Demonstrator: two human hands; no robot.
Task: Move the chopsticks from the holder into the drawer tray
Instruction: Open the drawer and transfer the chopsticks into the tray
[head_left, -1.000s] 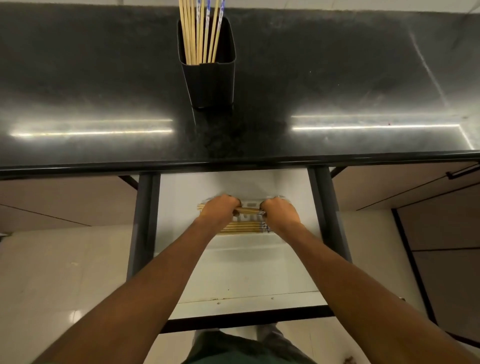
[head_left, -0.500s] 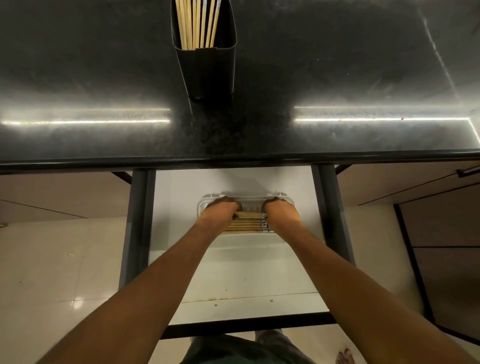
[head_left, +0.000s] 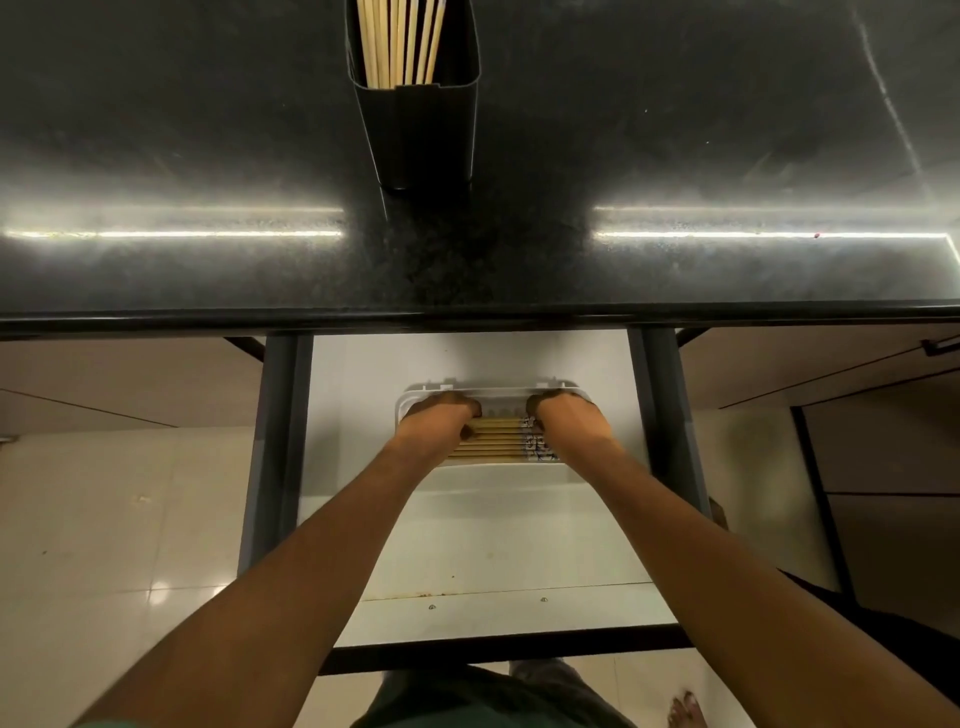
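Both hands have sunk lower, into the white plastic tray (head_left: 498, 389) of the open white drawer (head_left: 493, 545). The left hand (head_left: 441, 423) and the right hand (head_left: 569, 421) curl their fingers round the two ends of a bundle of pale wooden chopsticks (head_left: 493, 439), I think to keep it level so it settles flat. More pale chopsticks (head_left: 400, 41) stand far away in the tall black holder (head_left: 421, 130) on the dark stone counter (head_left: 675, 130); the task is unfinished.

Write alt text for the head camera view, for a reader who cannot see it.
In an open white drawer, a person's left hand and right hand cover the ends of a row of chopsticks lying side by side in a white tray. On the black countertop above, a dark holder contains more chopsticks.
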